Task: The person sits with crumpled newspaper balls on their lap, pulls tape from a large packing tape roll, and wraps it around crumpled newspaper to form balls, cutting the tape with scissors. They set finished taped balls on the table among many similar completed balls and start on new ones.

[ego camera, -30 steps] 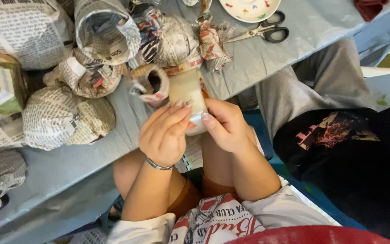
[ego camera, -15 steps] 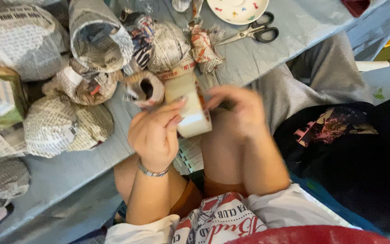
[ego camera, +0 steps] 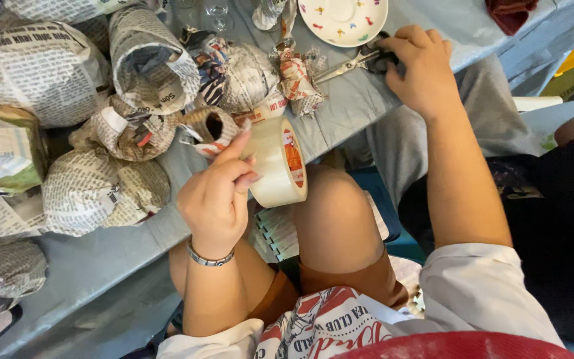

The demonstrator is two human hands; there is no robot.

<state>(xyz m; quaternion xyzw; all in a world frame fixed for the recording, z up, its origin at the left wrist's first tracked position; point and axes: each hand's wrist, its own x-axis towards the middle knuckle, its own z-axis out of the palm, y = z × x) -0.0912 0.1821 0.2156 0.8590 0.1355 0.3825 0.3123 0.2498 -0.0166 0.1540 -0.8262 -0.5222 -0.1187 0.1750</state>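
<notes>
A second ago both hands were closed together on the roll of clear tape (ego camera: 275,161) at the middle of the frame. Now the right hand (ego camera: 421,70) has let go and gone to the upper right of the frame, where its fingers rest on the dark handles of the scissors (ego camera: 360,61) lying on the bench beside the spotted saucer (ego camera: 344,18). The left hand (ego camera: 217,198) alone holds the roll, turned so its flat side shows.
</notes>
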